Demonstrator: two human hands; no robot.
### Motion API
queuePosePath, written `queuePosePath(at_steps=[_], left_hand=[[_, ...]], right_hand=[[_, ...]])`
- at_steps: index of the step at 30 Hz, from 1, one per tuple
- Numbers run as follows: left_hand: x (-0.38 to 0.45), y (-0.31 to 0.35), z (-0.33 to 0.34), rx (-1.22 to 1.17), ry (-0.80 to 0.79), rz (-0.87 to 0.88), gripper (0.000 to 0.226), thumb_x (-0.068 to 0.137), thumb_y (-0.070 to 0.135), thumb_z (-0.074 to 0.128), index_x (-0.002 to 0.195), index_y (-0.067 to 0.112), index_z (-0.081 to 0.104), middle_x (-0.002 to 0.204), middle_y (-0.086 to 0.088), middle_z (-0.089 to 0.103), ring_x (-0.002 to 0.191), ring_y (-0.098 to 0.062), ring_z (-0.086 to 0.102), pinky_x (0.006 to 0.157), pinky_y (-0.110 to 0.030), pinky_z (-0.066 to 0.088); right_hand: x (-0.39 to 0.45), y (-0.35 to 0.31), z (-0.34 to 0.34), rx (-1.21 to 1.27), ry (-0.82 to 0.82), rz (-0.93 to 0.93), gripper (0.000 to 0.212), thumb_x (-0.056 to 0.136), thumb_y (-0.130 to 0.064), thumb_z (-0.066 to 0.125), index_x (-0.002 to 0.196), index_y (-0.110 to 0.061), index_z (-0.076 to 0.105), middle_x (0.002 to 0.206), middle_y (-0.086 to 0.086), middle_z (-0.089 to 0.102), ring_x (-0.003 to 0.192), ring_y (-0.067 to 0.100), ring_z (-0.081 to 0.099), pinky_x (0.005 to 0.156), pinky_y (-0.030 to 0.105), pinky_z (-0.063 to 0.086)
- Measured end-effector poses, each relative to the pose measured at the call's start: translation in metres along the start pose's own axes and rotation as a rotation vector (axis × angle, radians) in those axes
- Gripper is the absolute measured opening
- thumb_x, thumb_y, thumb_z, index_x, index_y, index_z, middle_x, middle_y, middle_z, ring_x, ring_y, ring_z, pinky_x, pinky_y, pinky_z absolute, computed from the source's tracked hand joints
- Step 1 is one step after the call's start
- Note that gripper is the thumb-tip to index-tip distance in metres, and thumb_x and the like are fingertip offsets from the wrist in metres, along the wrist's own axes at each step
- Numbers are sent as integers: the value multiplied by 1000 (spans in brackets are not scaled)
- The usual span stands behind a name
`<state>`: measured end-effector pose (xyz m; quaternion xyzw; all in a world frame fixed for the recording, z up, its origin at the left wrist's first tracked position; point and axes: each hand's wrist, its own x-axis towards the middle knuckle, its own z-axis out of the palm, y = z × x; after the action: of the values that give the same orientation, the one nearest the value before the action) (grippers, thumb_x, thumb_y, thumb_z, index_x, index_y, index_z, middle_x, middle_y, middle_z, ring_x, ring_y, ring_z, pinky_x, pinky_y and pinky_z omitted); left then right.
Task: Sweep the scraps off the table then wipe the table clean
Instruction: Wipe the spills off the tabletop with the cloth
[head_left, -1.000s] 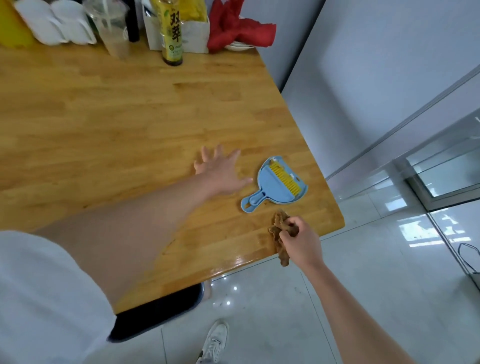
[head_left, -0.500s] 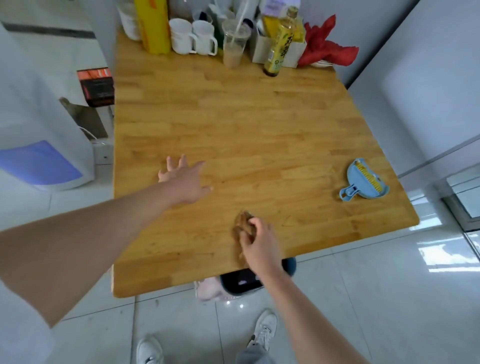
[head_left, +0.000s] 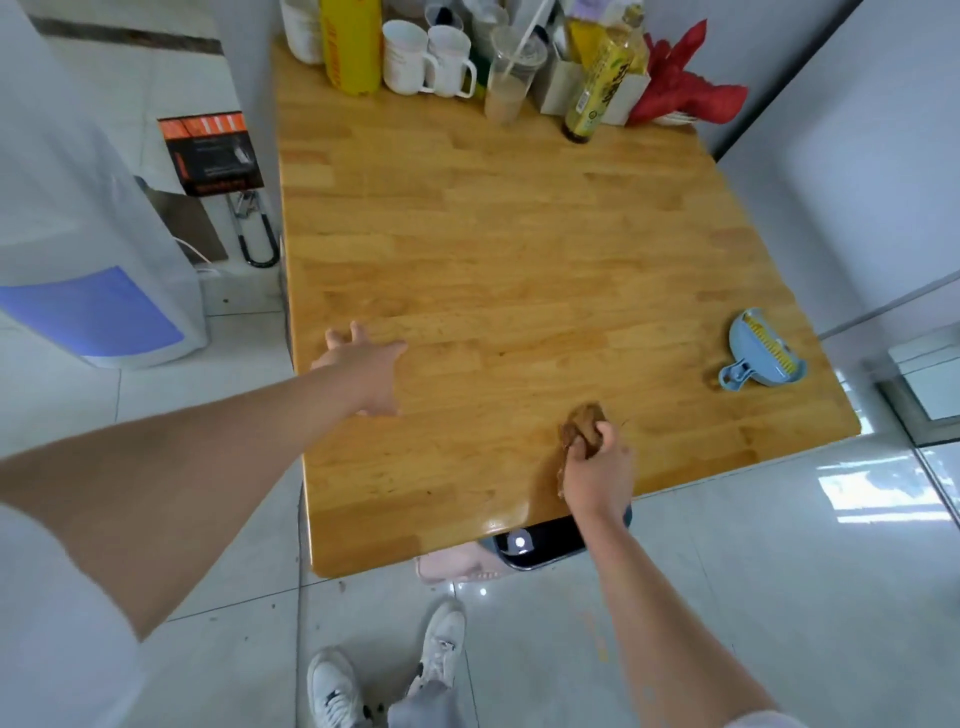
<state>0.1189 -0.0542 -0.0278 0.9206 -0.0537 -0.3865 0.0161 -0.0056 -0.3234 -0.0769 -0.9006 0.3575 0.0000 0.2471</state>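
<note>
The right hand (head_left: 597, 470) grips a crumpled brown cloth (head_left: 582, 423) pressed on the wooden table (head_left: 493, 249) near its front edge, the left hand (head_left: 363, 364) lies flat with fingers spread by the left edge, and a blue dustpan (head_left: 761, 358) sits far right.

I have a single feed, from the camera on the wearer's head, looking forward and steeply down across the wooden table (head_left: 519, 249) from its near edge. The wide lens bends the table's sides outward and takes in the whole top, the far clutter against the wall, the tiled floor and the wearer's own shoes (head_left: 384, 670) at the bottom. Both forearms reach in from the lower corners. No second view overlaps it.
</note>
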Motion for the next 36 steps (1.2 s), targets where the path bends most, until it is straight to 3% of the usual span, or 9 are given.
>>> queuePosePath(at_steps=[6,8,13,20,23,27,29,33,36], left_hand=[[0,0,0,-35,3,-5,99,91,44,70,158,42,-3,163,-17,-21,149,-49,-9,112,-59,37],[2,-2,1,-36,19,7,99,90,44,70,157,43,-1,163,-17,-21,149,-49,-9,110,-58,39],[4,-4,7,2,67,-14,98,89,50,68,156,46,-4,164,-15,-18,150,-47,-7,97,-51,51],[6,-5,6,39,94,-16,100,87,57,66,156,46,-5,165,-15,-14,150,-47,-2,91,-49,53],[6,-5,7,31,88,8,99,88,57,65,156,46,-5,165,-15,-16,149,-48,-3,90,-48,53],[3,-5,7,3,70,9,97,91,49,66,156,45,-6,164,-16,-20,149,-48,-8,97,-50,51],[2,-4,6,-14,65,17,97,92,47,66,157,43,-6,163,-16,-21,149,-48,-9,100,-52,49],[3,-4,7,-13,69,15,99,90,48,67,156,44,-7,163,-16,-21,149,-48,-9,100,-52,51],[5,-6,8,16,98,24,99,88,54,66,156,45,-5,164,-16,-16,149,-48,-5,95,-49,54]], right_hand=[[-149,-65,76,3,-569,-878,25,93,-34,57,118,-34,60,106,-1,56,96,19,52,73,33,51],[-113,-54,56,-12,-555,-809,27,92,-31,62,118,-34,64,106,-2,60,85,13,54,69,26,49],[-23,-32,16,47,-52,-11,28,98,-25,56,126,-28,58,113,5,61,79,17,64,66,36,55],[-161,-95,93,18,-569,-866,24,90,-30,58,114,-32,63,104,-1,56,90,20,54,67,30,49],[-104,-68,61,-61,-607,-820,26,90,-30,65,116,-32,66,102,-10,55,71,5,56,60,24,54],[-56,-53,42,116,-216,-186,24,98,-25,58,121,-29,58,111,1,58,75,20,69,67,43,59],[-98,-70,71,60,-170,-390,21,97,-30,55,117,-28,61,107,4,60,88,25,64,75,42,55],[-177,-71,95,1,-621,-954,25,89,-37,55,113,-34,62,99,-4,52,94,20,54,64,27,47],[-117,-34,62,28,-575,-882,25,90,-31,62,115,-34,65,102,-4,56,83,9,52,69,24,49]])
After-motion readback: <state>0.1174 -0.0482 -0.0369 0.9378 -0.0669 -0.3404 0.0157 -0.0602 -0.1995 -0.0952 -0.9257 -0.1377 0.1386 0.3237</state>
